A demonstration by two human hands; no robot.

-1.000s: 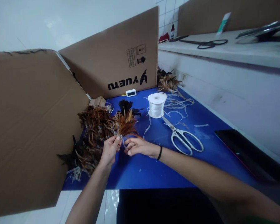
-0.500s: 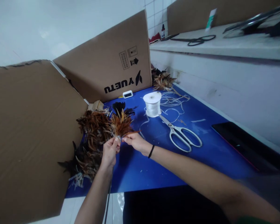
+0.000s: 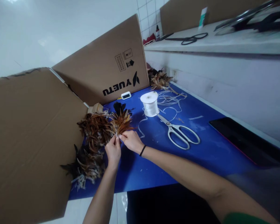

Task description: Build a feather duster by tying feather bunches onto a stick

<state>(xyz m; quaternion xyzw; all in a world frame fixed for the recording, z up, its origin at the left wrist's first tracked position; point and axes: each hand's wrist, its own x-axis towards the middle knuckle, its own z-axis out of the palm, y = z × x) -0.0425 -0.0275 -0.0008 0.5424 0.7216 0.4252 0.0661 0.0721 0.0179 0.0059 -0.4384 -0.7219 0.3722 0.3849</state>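
Note:
A bunch of orange-brown feathers with black tips (image 3: 121, 122) fans out away from me over the blue table (image 3: 151, 174). My left hand (image 3: 114, 150) pinches the pale base of the bunch. Right beside it, the fingertips of my right hand (image 3: 131, 140) are pressed together at the same base; whatever fine piece they hold is too small to make out. To the left lie a reddish-brown feather pile (image 3: 95, 127) and a darker feather pile (image 3: 88, 165). A white ribbon spool (image 3: 150, 105) stands beyond my right hand, and metal scissors (image 3: 177, 130) lie partly open beside it.
Cardboard panels (image 3: 102, 59) wall off the back and left. A black phone-like slab (image 3: 242, 137) lies at the right. Loose ribbon (image 3: 170, 99) and more feathers (image 3: 161, 80) are at the back. Black scissors (image 3: 193, 38) rest on the white ledge (image 3: 214, 45).
My right hand has moved in against the base of the bunch, closer to my left hand. My left hand has turned more upright. The camera view has shifted slightly.

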